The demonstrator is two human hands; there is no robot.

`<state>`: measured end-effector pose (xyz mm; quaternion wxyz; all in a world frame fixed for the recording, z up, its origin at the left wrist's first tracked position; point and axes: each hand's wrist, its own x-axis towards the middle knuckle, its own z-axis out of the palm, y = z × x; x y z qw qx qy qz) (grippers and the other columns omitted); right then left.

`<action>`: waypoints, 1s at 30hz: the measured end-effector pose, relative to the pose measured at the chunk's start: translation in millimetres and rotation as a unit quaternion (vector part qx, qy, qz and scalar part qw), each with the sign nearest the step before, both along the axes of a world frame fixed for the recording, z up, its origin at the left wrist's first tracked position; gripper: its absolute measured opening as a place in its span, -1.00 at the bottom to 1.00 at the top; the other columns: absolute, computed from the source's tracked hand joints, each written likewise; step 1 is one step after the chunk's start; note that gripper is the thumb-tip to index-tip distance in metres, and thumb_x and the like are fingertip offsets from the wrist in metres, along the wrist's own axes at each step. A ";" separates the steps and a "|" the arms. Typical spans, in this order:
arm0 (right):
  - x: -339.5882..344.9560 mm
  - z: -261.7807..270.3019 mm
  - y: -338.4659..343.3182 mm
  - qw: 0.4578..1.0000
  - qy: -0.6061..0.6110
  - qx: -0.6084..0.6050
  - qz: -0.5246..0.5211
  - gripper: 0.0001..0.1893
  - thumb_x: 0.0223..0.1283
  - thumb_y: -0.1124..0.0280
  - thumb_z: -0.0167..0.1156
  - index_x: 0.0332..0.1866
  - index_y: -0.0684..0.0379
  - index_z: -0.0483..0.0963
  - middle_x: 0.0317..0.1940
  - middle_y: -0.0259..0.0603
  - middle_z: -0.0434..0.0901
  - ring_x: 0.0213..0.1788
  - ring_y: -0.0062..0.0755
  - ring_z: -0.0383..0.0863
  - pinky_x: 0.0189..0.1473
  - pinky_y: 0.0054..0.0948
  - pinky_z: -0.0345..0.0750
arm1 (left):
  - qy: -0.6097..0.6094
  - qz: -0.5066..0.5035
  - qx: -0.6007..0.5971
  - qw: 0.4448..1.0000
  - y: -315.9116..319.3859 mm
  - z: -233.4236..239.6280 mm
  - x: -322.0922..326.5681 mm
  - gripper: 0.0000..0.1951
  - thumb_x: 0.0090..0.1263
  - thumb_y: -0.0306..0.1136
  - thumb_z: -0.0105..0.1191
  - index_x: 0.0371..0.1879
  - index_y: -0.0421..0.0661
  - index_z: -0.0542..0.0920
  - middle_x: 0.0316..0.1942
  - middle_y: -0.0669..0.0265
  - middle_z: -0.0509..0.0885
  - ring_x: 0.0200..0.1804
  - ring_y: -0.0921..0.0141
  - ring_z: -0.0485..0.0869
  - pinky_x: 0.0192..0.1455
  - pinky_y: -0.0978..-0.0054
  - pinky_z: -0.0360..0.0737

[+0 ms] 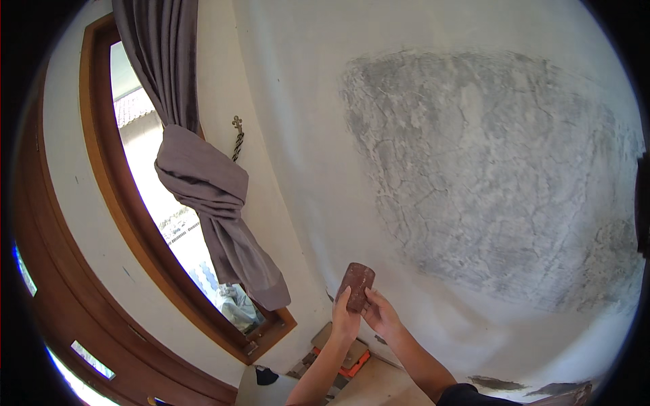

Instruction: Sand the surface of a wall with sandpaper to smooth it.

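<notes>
Between my two hands is a reddish-brown piece that looks like sandpaper [359, 279], slightly curved, with pale dusty marks on its face. My left hand [347, 319] grips its lower left side, thumb on the face. At its lower right edge, my right hand [381, 313] pinches it with thumb and fingers. Whether it is folded or wrapped around a block cannot be told. It is held up in front of a white wall [310, 167]. A large rough grey patch [487, 177] with cracks and scraped texture covers much of that wall, apart from my hands.
A knotted mauve curtain [203, 177] hangs by a wood-framed window [109, 188] on the left. Beside it is a metal wall hook [237, 123]. A brown wooden door [56, 284] stands farther left. Low in the corner are a flat box [355, 353] with orange edges and a black item [265, 375].
</notes>
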<state>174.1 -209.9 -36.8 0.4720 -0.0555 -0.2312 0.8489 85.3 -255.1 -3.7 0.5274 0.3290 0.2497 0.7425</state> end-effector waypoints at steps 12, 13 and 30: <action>-15.4 129.5 65.3 0.835 -0.265 0.275 -0.395 -0.76 0.15 0.44 0.23 -0.08 0.24 0.50 -0.25 -0.35 0.60 -0.24 -0.58 0.55 -0.14 -0.47 0.49 | -0.007 -0.152 -0.047 0.987 97.3 57.7 -64.6 -0.47 0.40 -0.09 -0.08 0.28 -0.04 0.22 0.21 0.31 0.37 0.24 0.38 0.32 0.30 0.28 0.19; -14.6 149.0 70.9 0.772 -0.318 0.324 -0.446 -0.79 0.12 0.46 0.25 -0.13 0.24 0.51 -0.33 -0.35 0.60 -0.30 -0.59 0.54 -0.21 -0.49 0.49 | 0.028 -0.132 -0.033 0.990 102.5 64.0 -75.8 -0.48 0.41 -0.10 -0.07 0.27 -0.05 0.21 0.21 0.33 0.36 0.22 0.41 0.31 0.26 0.31 0.22; -1.6 354.9 149.6 -0.163 -0.561 0.568 -0.580 -0.73 0.13 0.29 0.19 -0.02 -0.06 0.52 0.30 -0.32 0.19 0.36 -0.29 0.14 0.36 0.08 0.03 | 0.298 0.283 0.410 0.814 239.6 256.9 -109.8 -0.60 0.40 -0.29 -0.10 0.16 -0.14 0.27 0.16 0.17 0.34 0.16 0.27 0.37 0.23 0.27 0.25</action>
